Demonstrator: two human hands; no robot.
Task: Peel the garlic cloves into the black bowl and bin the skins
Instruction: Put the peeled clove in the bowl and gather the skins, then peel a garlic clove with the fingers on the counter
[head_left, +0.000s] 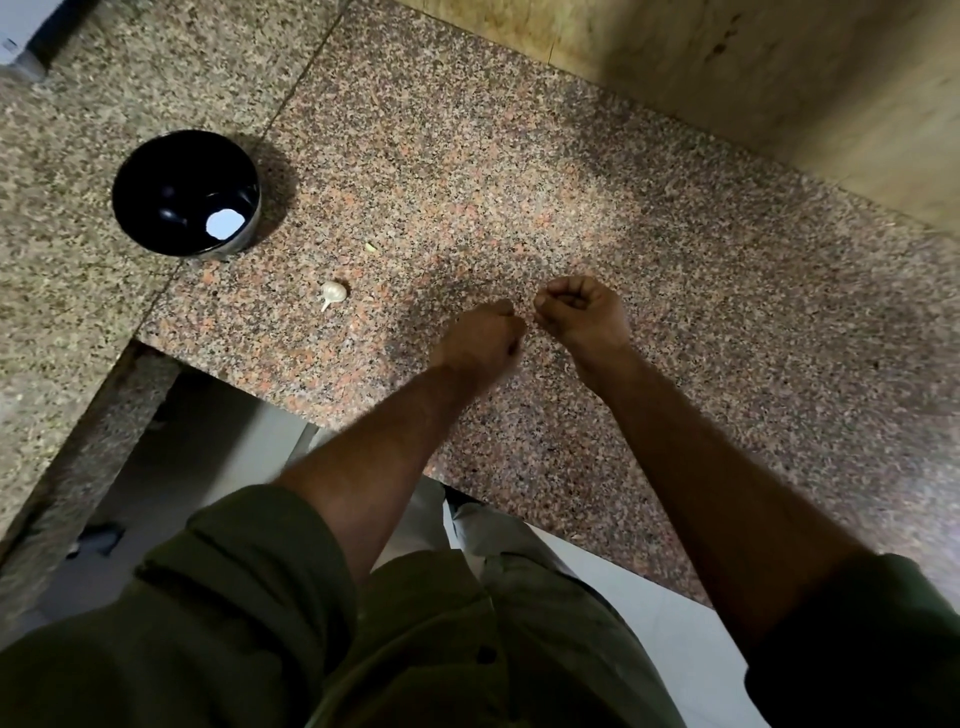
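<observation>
Just right of the frame's centre, a person's two hands hover close together over a speckled granite desk (649, 249). The left hand (480, 332) has its fingers (506, 307) curled tight toward the right hand (582, 306), whose fingers are also curled in. Whether either pinches a clove or a scrap of skin cannot be told; nothing shows between them.

Left of the hands, well apart from them, a small white piece of garlic (332, 293) lies on the desk with its stem pointing down-left. It looks light, papery and dry outside, firm beneath, and likely to skid on polished stone; a pinch across its round body, with a nail working at the stem end, seems the surest hold.

A tiny pale scrap (370, 247) lies just above it. In the upper left stands the black bowl (156, 171), glossy, with a bright reflection inside. No bin is visible.
</observation>
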